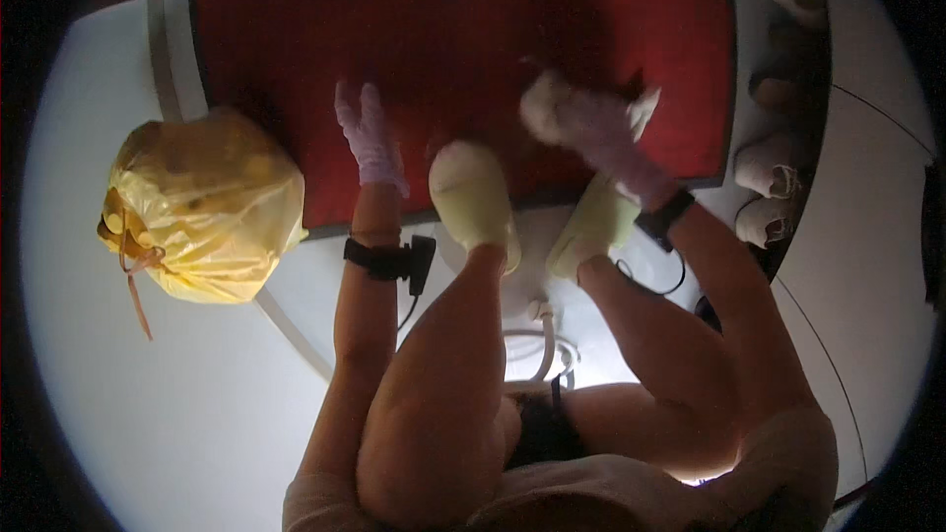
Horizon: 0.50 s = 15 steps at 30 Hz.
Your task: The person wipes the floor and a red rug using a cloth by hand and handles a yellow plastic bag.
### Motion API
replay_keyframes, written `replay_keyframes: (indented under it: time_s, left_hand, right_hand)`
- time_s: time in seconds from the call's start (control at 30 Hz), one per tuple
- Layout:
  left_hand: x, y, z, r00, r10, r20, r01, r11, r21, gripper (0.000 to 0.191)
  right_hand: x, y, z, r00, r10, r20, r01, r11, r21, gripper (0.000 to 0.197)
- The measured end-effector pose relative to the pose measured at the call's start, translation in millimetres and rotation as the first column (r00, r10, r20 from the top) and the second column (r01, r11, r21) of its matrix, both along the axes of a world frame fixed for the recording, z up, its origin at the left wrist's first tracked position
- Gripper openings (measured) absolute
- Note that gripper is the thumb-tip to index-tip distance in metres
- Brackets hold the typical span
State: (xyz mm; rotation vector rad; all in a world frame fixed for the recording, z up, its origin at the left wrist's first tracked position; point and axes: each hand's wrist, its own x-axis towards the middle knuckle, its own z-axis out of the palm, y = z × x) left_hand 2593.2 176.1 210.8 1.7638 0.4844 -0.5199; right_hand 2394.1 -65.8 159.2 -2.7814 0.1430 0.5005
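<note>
My left hand (367,133), in a thin pinkish glove, is over the red mat (443,29) with its fingers apart and nothing in it. My right hand (606,133), gloved the same way and blurred, has a whitish, soft-looking thing (545,107) at its fingers; what it is cannot be told. Another pale crumpled piece (644,112) shows beside that hand. Both wrists bear black straps with small devices. Between my hands, a pale yellow-green slipper (471,185) on one foot rests partly on the mat; the other slipper (595,225) lies below my right hand.
A tied yellow plastic bag (222,214) stands at the mat's left edge on the pale floor (148,414). Several shoes (768,162) line a dark-edged rack or shelf at the right. A pale hose (547,347) lies behind my feet, and thin cables cross the floor at right.
</note>
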Motion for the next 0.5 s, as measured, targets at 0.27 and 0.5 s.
replay_keyframes:
  time_s: [0.27,0.5]
  left_hand:
    - [-7.6,5.0,12.2,0.998,0.008,0.059,-0.002,0.996,-0.09,0.059]
    - [-16.0,23.8,-29.2,0.97,-0.153,0.191,0.154,0.988,0.011,0.058]
  right_hand:
    - [37.4,-128.4,50.8,0.852,-0.523,0.029,0.358,0.623,0.695,0.031]
    - [10.0,-66.0,-42.9,0.914,-0.333,0.234,0.341,0.94,0.005,0.03]
